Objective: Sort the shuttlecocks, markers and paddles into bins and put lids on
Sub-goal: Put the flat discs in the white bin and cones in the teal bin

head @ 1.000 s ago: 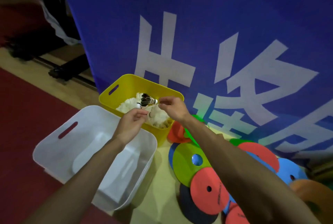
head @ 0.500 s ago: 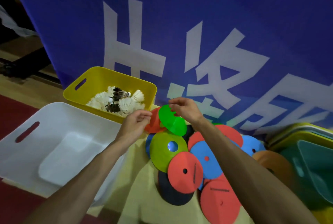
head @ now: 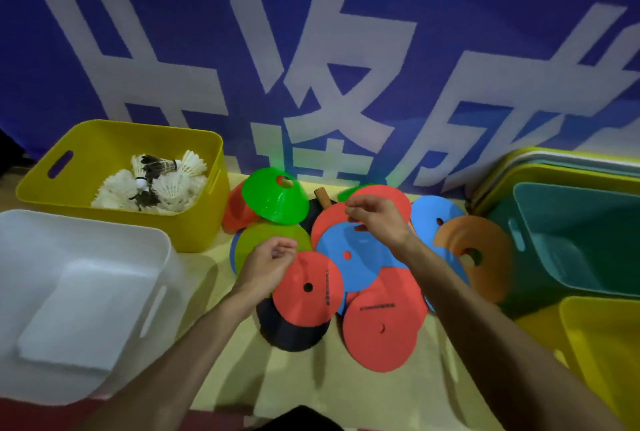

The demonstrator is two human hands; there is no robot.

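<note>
The heap of flat disc markers (head: 381, 330), red, blue, orange and lime, lay overlapping on the pale floor (head: 311, 392) below the blue banner (head: 450, 32), with a green cone marker (head: 273, 202) perched at the heap's eleven o'clock edge. A black paddle (head: 294, 337) poked out from under the red discs at six o'clock, and a wooden handle (head: 322, 199) showed at twelve. The left hand (head: 268, 266) hovered over the lime disc at nine o'clock, its grip slack, fingers loosely curled around nothing. The right hand (head: 379, 221) hung above the blue disc near the middle, fingertips drawn together; whether that grip had caught a disc's edge, I could not tell. The shuttlecocks (head: 156, 184) sat piled in the yellow bin (head: 194, 226) at ten o'clock, with the white bin (head: 104, 240) at eight and the teal bin (head: 571, 209) at three.
</note>
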